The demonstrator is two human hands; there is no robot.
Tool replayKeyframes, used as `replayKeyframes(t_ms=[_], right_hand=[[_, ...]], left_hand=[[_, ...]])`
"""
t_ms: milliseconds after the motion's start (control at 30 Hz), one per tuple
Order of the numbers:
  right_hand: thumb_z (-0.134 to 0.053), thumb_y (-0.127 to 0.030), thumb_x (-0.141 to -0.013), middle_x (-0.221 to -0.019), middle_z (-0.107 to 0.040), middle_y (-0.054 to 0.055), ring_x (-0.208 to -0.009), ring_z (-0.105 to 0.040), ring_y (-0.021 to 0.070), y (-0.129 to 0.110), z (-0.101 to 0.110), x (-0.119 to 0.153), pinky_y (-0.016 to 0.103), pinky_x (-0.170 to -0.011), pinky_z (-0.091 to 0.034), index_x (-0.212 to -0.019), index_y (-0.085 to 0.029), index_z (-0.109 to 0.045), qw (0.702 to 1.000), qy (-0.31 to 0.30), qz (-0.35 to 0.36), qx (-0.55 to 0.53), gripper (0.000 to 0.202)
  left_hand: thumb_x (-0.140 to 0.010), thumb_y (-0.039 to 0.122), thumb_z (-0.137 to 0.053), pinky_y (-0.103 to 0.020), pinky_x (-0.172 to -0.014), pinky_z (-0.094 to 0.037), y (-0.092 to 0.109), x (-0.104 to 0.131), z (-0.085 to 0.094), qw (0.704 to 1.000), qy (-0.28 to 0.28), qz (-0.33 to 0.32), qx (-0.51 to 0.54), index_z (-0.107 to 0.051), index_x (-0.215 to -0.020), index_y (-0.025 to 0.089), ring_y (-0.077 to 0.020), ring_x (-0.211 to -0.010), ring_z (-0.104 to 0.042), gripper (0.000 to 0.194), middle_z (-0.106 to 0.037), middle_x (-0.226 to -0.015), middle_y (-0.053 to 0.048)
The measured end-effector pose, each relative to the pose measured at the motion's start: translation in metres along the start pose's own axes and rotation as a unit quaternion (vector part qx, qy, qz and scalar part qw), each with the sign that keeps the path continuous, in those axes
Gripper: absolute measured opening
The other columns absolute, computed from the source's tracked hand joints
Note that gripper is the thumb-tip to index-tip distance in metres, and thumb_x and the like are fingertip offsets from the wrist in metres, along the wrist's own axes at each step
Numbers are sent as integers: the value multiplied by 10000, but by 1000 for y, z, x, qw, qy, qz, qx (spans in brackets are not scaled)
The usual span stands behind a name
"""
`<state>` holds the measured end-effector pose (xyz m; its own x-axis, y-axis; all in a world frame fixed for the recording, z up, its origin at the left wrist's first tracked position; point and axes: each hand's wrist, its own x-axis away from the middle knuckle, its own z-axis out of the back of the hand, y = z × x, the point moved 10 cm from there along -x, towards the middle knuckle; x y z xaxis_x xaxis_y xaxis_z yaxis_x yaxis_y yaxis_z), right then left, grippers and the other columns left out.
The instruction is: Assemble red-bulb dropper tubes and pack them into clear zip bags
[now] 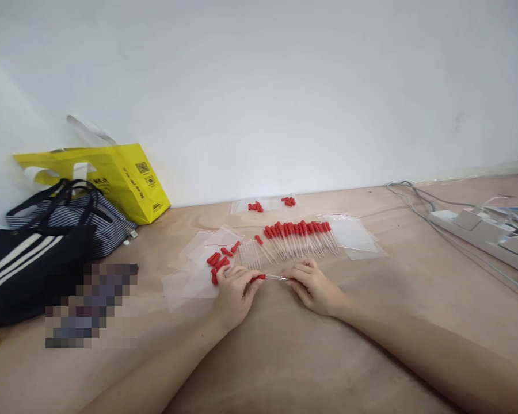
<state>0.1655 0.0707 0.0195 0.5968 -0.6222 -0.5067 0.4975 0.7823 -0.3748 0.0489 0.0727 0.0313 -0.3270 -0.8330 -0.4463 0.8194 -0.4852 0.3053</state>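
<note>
Between my hands a clear glass dropper tube point(275, 278) lies level, with a red rubber bulb point(259, 277) at its left end. My left hand point(236, 294) pinches the bulb, and my right hand point(313, 287) pinches the tube near its other end. Just beyond my left hand, several loose red bulbs point(227, 252) lie on clear plastic bags point(190, 282). Bare glass tubes point(249, 255) lie in a row beside them. Farther right is a row of droppers with red bulbs fitted point(302, 230), tips pointing toward me.
Near the wall, another clear bag point(242, 206) holds red bulbs and tubes. Flat plastic bags point(358, 236) lie right of the dropper row. A yellow bag point(133, 184), a striped bag point(112, 221) and a black bag point(38, 270) stand left. A power strip point(479, 236) with cables sits right.
</note>
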Motion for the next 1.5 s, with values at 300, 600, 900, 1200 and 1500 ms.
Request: replayKeyframes(t_ms=[300, 600, 900, 1200, 1500], right_hand=[[-381, -147, -842, -779, -595, 42, -691, -502, 116, -8, 5, 0, 273, -670, -314, -947, -173, -574, 997, 12, 62, 42, 221], [-361, -123, -827, -713, -567, 41, -642, -458, 118, -12, 2, 0, 276, -645, -277, -887, -155, -580, 995, 18, 58, 75, 230], [-345, -146, -830, -667, -541, 34, -615, -444, 120, -19, 1, -2, 273, -623, -264, -839, -156, -577, 994, 26, 79, 68, 233], [-328, -152, -842, -651, -556, 31, -602, -450, 119, -22, -2, -5, 269, -617, -266, -818, -155, -569, 996, 27, 68, 44, 242], [-415, -222, -845, -765, -588, 33, -724, -465, 139, -16, 2, -10, 284, -645, -241, -914, -201, -598, 991, -10, 72, 111, 197]], left_hand=[[-821, 271, -437, -426, -869, -232, 5, 0, -7, 999, -28, 3, 34, -587, -774, 215, -185, -796, -552, 167, -658, -777, -11], [-819, 273, -435, -433, -904, -199, 14, 1, -5, 999, -23, -21, 24, -575, -736, 205, -170, -747, -545, 176, -638, -707, 0], [-840, 284, -413, -430, -923, -201, 21, 6, -7, 998, -22, -59, 20, -574, -755, 206, -168, -745, -536, 198, -624, -699, -12], [-826, 259, -428, -433, -914, -206, 23, 6, -8, 998, -27, -61, 24, -574, -757, 210, -172, -757, -541, 169, -634, -703, -4], [-831, 287, -436, -466, -948, -102, 15, -1, -1, 998, -42, -46, 10, -591, -738, 230, -169, -751, -547, 190, -648, -693, 19]])
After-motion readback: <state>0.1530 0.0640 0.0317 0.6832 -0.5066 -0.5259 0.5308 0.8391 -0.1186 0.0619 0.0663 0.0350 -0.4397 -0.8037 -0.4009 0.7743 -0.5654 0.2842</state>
